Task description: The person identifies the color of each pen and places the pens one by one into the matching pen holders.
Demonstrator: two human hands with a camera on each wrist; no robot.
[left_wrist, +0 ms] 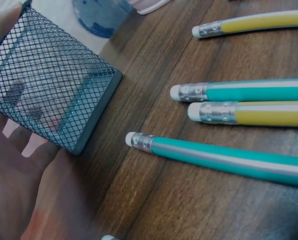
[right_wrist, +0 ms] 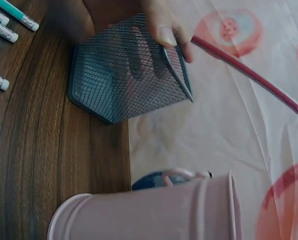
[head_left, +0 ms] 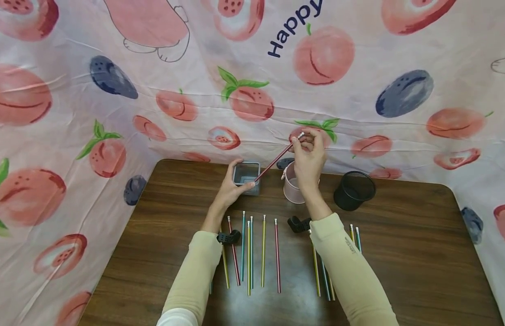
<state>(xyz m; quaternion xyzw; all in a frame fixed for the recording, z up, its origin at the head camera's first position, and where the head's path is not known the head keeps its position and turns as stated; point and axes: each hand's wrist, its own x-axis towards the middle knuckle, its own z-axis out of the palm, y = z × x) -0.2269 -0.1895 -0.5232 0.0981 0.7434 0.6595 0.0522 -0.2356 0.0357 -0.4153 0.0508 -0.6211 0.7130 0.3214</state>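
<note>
My left hand holds a grey-blue mesh pencil holder on the table's far side, thumb along the near rim and fingers around its left side. In the left wrist view the mesh wall appears beside the palm. My right hand pinches a red pencil near its eraser end, above the pink cup. The pencil slants down to the left, its lower end right at the holder's rim by the left thumb. The right wrist view has this red pencil too, beyond the holder.
A black mesh cup stands right of the pink one. Several pencils, such as a red one and a yellow one, lie on the wooden table, more under the right forearm. A fruit-print cloth hangs behind the table.
</note>
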